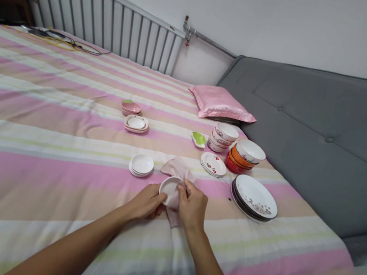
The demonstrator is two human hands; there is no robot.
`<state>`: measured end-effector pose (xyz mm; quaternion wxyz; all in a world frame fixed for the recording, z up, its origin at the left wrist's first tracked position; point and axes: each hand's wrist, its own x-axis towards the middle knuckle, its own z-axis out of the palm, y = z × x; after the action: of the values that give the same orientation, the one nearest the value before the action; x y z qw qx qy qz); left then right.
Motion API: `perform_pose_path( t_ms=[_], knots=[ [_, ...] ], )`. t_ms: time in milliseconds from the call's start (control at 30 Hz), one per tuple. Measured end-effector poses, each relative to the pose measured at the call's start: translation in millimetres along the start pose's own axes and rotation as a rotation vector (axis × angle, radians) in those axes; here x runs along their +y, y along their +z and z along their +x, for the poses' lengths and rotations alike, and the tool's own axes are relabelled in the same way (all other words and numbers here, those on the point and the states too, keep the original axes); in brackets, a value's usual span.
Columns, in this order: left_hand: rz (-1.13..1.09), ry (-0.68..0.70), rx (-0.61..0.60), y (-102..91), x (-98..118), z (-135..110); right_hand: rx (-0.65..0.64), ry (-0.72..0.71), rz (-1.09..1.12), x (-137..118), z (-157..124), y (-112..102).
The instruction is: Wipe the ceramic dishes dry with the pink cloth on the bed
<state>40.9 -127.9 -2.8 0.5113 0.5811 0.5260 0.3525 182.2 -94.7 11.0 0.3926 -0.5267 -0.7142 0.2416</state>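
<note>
A small white dish point(168, 189) is held up over the striped bedspread, tilted so its inside faces me. My left hand point(147, 203) grips its left rim, thumb on the inner side. With my right hand point(192, 204) I pinch a pale pink cloth point(178, 168) against the dish's right rim. The cloth spreads behind the dish and hangs below it. Just left of it stands a stack of small white dishes point(142, 164). To the right lie small plates with red flowers point(213, 163).
Large plates point(256, 196) are stacked on the right, near stacked orange and white bowls point(249, 152) and patterned bowls point(223, 135). A green leaf-shaped dish point(199, 139), cream dishes point(137, 124) and pink dishes point(131, 107) sit farther back. Behind are a pink pillow point(222, 103) and grey headboard point(312, 126).
</note>
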Motion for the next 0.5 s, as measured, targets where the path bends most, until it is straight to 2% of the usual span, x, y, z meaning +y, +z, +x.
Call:
perform_pose_path(
  t_ms=[100,233,400,500],
  knots=[
    [0.072,0.027,-0.039,-6.6,7.9,-3.7,-0.057,-0.103,-0.007,1.0,0.3,-4.9],
    [0.352,0.1,-0.103,-13.9,14.9,-6.4,-0.195,-0.234,-0.052,1.8,0.3,-9.3],
    [0.564,0.13,-0.119,-17.3,7.1,-4.1,-0.369,-0.372,-0.19,-3.1,-2.1,-11.0],
    [0.566,0.121,-0.083,-17.4,3.4,-2.3,-0.364,-0.364,-0.19,-5.0,-2.4,-10.3]
  ],
)
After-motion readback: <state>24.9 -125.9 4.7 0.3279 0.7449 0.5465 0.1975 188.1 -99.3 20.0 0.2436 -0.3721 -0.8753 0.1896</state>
